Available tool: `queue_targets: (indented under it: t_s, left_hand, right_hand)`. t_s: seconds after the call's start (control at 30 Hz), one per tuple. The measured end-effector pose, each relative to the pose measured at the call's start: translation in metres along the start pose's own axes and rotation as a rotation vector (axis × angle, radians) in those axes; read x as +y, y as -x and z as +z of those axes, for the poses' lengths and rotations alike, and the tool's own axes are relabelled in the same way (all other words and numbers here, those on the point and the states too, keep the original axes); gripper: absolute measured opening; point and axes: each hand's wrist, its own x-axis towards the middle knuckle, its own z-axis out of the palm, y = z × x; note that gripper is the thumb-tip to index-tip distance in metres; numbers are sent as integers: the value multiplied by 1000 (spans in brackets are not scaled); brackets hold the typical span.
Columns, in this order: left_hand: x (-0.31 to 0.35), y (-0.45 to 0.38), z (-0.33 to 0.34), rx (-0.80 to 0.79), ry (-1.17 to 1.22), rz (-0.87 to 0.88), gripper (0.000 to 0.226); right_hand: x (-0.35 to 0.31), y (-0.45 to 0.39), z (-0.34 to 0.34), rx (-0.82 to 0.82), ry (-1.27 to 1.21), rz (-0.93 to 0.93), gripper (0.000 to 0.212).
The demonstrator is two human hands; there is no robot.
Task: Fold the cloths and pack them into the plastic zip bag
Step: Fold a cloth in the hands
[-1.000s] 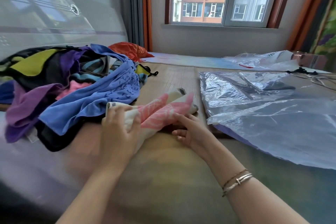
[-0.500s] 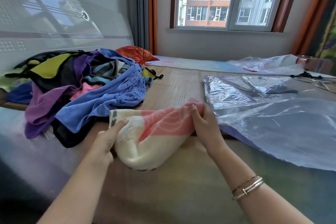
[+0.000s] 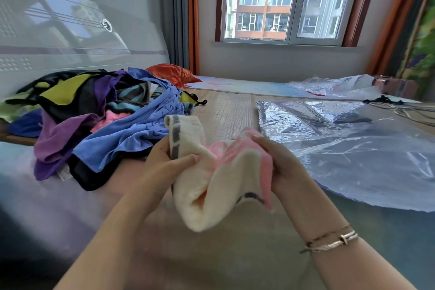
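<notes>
No writing can be read on the cream-and-pink terry towel with grey edge marks; the marks are too blurred. Your left hand and right hand each have fingers clamped on it, and you now hold it higher off the woven bamboo bed mat than half a second ago, bunched and sagging between your fingers. The clear plastic zip bag lies flat just beyond your right fingers; the heap of coloured cloths sits beyond your left.
</notes>
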Motion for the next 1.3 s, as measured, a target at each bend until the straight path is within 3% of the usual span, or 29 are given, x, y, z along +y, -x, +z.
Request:
queue_targets:
  t_s: [0.1, 0.2, 0.27, 0.33, 0.5, 0.6, 0.73, 0.83, 0.93, 1.03, 1.1, 1.3]
  left_hand:
    - [2, 6, 5, -44, 31, 27, 42]
    - [0, 9, 10, -102, 162, 19, 42]
    - [-1, 10, 12, -122, 215, 9, 49]
    - [-4, 8, 12, -105, 198, -12, 60]
    - [-17, 2, 7, -8, 163, -72, 44]
    - [-21, 1, 5, 4, 198, -88, 41]
    - [-21, -4, 6, 103, 251, -80, 37]
    - [-12, -7, 3, 87, 353, -175, 31]
    - [2, -4, -3, -191, 664, -253, 33]
    - [6, -4, -9, -286, 452, -179, 50]
    - [8, -1, -11, -273, 298, -177, 53]
    - [10, 7, -17, -234, 148, -191, 60]
  right_hand:
    - [-1, -3, 5, -59, -263, -40, 12]
    - [2, 7, 21, -199, -304, -115, 11]
    - [7, 11, 29, -309, -222, -110, 23]
    - [10, 11, 33, -316, -134, -79, 24]
    - [19, 16, 40, -356, 259, 13, 26]
    - [24, 16, 44, -272, 580, 22, 55]
    - [26, 16, 40, -121, 828, -33, 42]
    - [31, 16, 35, -111, 631, 22, 32]
    - [26, 14, 36, -96, 225, -29, 15]
    - [22, 11, 40, -90, 83, -120, 12]
    - [25, 10, 43, -66, 149, -174, 13]
    - [31, 5, 44, 116, 416, -355, 14]
